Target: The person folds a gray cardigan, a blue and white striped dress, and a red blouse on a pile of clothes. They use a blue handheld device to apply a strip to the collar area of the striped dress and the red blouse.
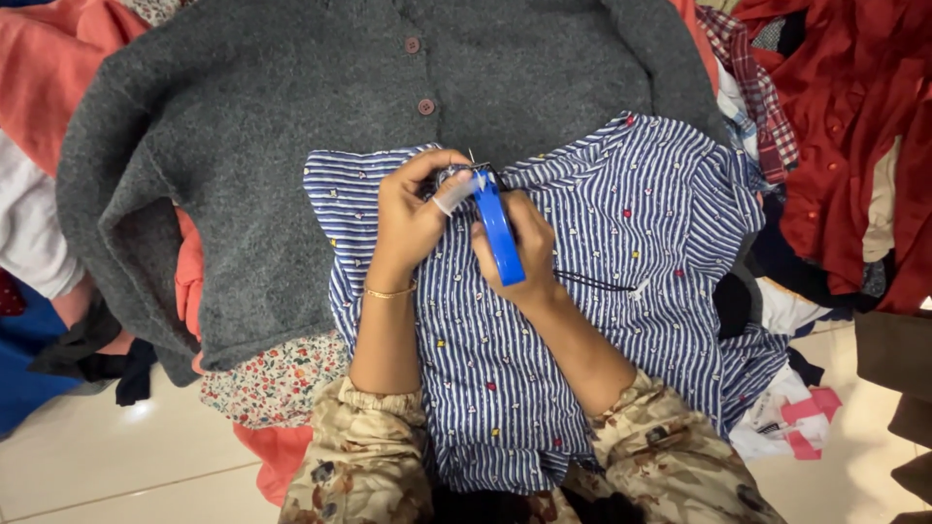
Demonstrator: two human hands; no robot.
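Left hand (413,218) pinches the striped shirt (621,262); right hand (519,247) squeezes the blue tagging tool (498,231), tip at 11 o'clock; hold cloth flat

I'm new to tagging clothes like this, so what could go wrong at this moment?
The blue tagging tool in the right hand has its needle tip right beside the left hand fingers pinching the striped shirt, so a slip might prick them. The bunched cloth may be pierced through extra layers.
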